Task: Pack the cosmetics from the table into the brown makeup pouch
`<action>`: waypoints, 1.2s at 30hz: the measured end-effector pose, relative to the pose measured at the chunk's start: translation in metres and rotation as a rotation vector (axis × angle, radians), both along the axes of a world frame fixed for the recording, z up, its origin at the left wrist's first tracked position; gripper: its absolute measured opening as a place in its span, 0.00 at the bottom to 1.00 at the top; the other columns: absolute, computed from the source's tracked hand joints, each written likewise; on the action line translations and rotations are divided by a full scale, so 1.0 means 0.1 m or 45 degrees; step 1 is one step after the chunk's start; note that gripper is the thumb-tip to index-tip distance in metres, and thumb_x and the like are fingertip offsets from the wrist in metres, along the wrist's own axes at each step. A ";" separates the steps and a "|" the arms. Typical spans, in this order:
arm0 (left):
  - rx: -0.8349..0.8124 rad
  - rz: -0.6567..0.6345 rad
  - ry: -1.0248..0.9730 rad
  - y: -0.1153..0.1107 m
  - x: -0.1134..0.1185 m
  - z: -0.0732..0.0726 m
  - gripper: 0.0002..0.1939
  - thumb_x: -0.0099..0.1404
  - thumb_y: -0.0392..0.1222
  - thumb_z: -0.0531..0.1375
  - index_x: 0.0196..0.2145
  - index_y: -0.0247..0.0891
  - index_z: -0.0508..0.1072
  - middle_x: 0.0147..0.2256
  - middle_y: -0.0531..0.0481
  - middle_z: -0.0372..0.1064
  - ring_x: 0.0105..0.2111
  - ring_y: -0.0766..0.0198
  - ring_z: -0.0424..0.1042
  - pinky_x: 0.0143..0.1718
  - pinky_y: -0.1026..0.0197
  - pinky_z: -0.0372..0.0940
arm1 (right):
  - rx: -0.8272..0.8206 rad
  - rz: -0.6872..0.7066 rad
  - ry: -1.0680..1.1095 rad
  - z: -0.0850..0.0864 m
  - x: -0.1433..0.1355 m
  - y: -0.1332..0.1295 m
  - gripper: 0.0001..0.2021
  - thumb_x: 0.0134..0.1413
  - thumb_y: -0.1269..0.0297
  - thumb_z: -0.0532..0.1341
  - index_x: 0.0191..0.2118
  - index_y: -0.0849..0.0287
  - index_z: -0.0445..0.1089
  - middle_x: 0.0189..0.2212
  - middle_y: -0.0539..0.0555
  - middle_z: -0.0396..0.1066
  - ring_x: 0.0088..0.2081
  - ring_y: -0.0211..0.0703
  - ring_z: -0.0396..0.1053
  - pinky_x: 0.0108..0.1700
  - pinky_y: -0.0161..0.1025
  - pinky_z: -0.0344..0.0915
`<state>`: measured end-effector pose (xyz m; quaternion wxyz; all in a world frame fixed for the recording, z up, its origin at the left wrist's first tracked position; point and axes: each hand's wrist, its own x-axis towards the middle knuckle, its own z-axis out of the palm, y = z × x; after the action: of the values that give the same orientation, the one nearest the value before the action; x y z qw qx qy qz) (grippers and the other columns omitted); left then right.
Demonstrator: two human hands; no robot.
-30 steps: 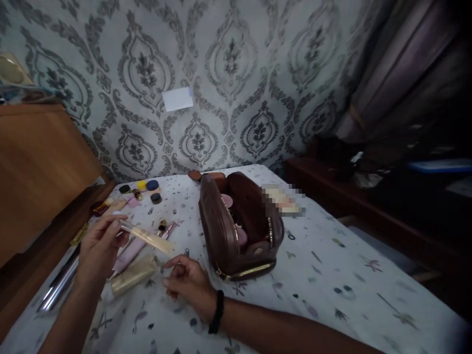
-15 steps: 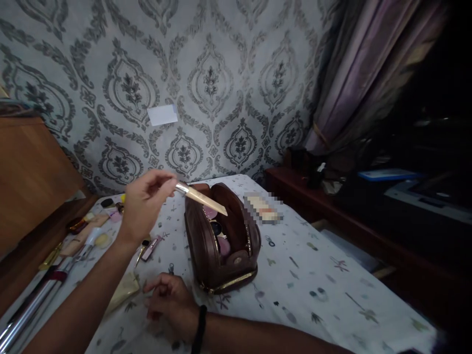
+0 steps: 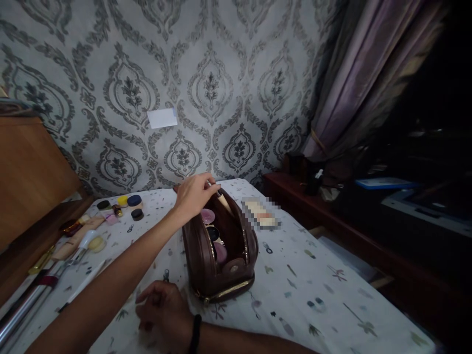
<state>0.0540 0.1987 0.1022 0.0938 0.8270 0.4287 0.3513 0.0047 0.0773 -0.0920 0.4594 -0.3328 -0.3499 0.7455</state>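
Left hand (image 3: 194,195): fingertips were clamped on the upper end of the beige tube (image 3: 224,203)
Beige tube: tilted, reached into the open brown bag (image 3: 201,255)
Right hand (image 3: 162,309): fingers were curled, slightly apart, near the brown bag
Jars (image 3: 134,201): stood far left on the patterned cloth (image 3: 287,275)

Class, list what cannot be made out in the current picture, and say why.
All in the head view:
- Floor of the brown bag: hidden by its near wall and shadow.
- Any wording on the beige tube at the left hand: too small.
- Details of the flat pack: pixelated.
- Near end of the silver rod: cut off by the left edge.
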 end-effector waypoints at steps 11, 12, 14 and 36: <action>-0.082 -0.008 0.375 0.17 0.22 -0.13 0.09 0.63 0.47 0.61 0.36 0.42 0.78 0.33 0.50 0.76 0.38 0.56 0.73 0.37 0.59 0.62 | -0.014 0.006 0.006 -0.03 -0.02 0.00 0.29 0.23 0.44 0.75 0.28 0.61 0.68 0.13 0.43 0.65 0.12 0.29 0.57 0.17 0.30 0.52; -0.091 -0.018 0.383 0.17 0.22 -0.13 0.08 0.62 0.47 0.61 0.35 0.42 0.77 0.33 0.50 0.76 0.38 0.56 0.73 0.37 0.59 0.62 | -0.014 0.010 0.003 -0.02 -0.01 0.00 0.28 0.23 0.44 0.75 0.28 0.60 0.68 0.13 0.42 0.65 0.12 0.29 0.57 0.17 0.30 0.52; -0.112 -0.045 0.399 0.16 0.23 -0.15 0.07 0.62 0.46 0.61 0.34 0.42 0.77 0.33 0.51 0.76 0.38 0.58 0.73 0.37 0.60 0.62 | -0.017 0.019 -0.008 0.01 0.00 0.00 0.29 0.22 0.44 0.75 0.27 0.60 0.68 0.13 0.42 0.65 0.12 0.29 0.57 0.17 0.30 0.52; -0.134 -0.108 0.552 0.21 0.27 -0.26 0.08 0.64 0.46 0.58 0.35 0.41 0.74 0.37 0.50 0.75 0.41 0.57 0.73 0.37 0.61 0.62 | 0.044 0.041 0.005 0.02 0.01 -0.02 0.31 0.21 0.41 0.74 0.27 0.61 0.67 0.13 0.43 0.64 0.13 0.29 0.57 0.17 0.30 0.52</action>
<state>0.0813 0.2194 0.0762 0.0571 0.8944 0.4216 0.1380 0.0061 0.0757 -0.0895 0.4538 -0.3178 -0.3670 0.7473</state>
